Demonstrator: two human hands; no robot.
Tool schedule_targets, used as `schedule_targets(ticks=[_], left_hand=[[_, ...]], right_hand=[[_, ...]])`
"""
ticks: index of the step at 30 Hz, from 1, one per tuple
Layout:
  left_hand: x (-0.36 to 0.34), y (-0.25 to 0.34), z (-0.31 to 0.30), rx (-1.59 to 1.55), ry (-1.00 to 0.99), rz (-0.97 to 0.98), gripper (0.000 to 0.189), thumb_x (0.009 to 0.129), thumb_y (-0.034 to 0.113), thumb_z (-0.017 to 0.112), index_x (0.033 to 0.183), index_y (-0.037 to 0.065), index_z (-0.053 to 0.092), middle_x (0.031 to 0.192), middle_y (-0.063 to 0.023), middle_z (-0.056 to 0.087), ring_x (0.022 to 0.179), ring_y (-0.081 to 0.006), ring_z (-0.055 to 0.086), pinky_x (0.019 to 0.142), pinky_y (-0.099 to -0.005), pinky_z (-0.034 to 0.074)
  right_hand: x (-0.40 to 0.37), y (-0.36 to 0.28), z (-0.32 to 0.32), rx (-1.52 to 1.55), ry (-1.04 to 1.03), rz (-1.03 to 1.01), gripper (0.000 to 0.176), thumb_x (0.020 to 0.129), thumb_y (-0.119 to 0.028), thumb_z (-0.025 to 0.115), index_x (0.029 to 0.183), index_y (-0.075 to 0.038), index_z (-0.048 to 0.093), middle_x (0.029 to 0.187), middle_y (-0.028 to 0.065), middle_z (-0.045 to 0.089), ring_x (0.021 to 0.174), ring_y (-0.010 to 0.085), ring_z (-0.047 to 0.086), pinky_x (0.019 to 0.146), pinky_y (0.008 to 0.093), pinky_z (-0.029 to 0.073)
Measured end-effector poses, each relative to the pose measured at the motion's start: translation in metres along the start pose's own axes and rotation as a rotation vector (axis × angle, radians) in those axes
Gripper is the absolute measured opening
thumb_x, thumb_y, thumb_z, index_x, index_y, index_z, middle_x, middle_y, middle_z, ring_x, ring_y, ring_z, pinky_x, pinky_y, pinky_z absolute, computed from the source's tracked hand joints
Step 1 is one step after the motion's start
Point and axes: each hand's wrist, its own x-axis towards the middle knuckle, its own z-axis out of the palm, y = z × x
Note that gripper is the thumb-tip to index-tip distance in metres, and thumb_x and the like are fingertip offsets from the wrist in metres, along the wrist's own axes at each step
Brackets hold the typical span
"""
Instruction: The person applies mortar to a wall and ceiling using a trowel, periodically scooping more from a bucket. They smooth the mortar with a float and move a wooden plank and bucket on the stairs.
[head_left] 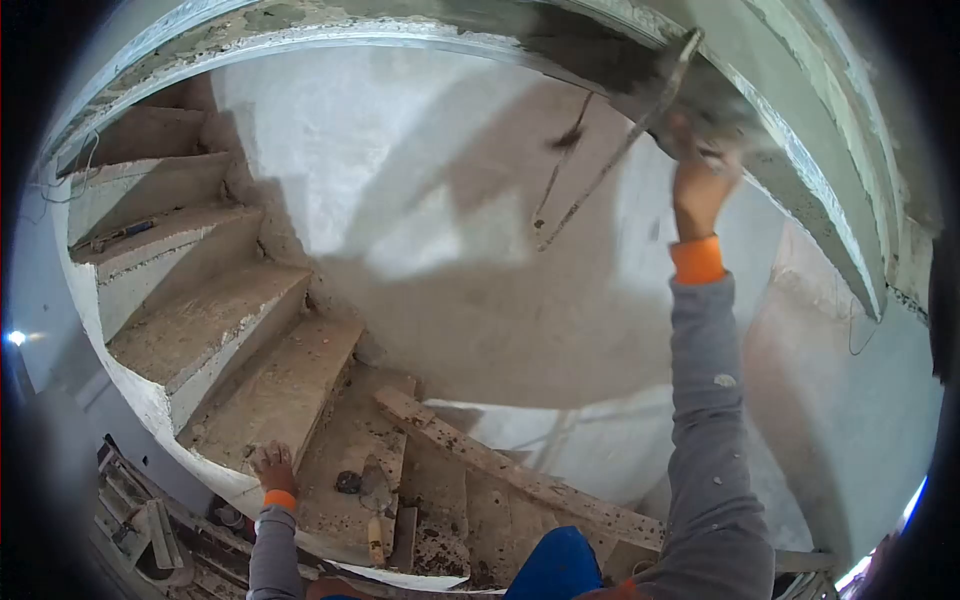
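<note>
My right hand (704, 182) is raised to the curved underside overhead, against a dark, wet-looking patch of plaster (610, 55). Its fingers look curled, but blur hides what they hold; a greyish shape shows beside them. My left hand (272, 462) rests on the outer edge of a rough concrete stair tread (270, 390), fingers spread. On a lower step, to the right of that hand, lies a trowel (376, 495) with a wooden handle. Close to its blade sits a small dark lump (348, 482).
A bent rod (630, 135) hangs from the overhead edge near my right hand. A long spattered board (520, 470) slants across the lower steps. Upper steps (150, 235) curve up at left, with a tool (125, 232) on one. Timber debris (160, 540) lies below at left.
</note>
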Motion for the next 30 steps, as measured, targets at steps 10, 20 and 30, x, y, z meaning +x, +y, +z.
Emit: schedule_targets(ticks=[10,20,30], left_hand=[[0.002,-0.002,0.002,0.056,-0.006,-0.008,0.072,0.079,0.027,0.058,0.14,0.02,0.02,0.147,0.0006,0.014,0.134,-0.0309,0.014,0.105,-0.0565,0.012],[-0.007,0.004,-0.02,0.091,-0.097,-0.01,0.081,0.076,0.03,0.062,0.141,0.02,0.015,0.147,-0.0001,0.012,0.135,-0.0299,0.011,0.106,-0.0535,0.011],[-0.004,0.0,-0.01,0.061,-0.062,0.008,0.082,0.074,0.03,0.064,0.141,0.019,0.017,0.147,-0.0032,0.012,0.134,-0.0303,0.012,0.106,-0.0516,0.012]], right_hand=[[-0.002,0.006,-0.015,0.19,0.02,0.181,0.02,0.076,-0.013,0.071,0.088,0.001,0.062,0.081,0.008,0.065,0.069,0.0135,0.058,0.063,0.0264,0.046],[-0.011,0.017,0.006,-0.001,0.049,-0.08,0.013,0.076,-0.012,0.068,0.083,-0.004,0.062,0.082,0.0063,0.063,0.071,0.0148,0.057,0.066,0.0282,0.045],[-0.006,0.079,-0.17,0.023,0.235,0.277,0.026,0.079,-0.017,0.069,0.092,0.003,0.058,0.093,0.0089,0.06,0.082,0.0128,0.055,0.075,0.0263,0.043]])
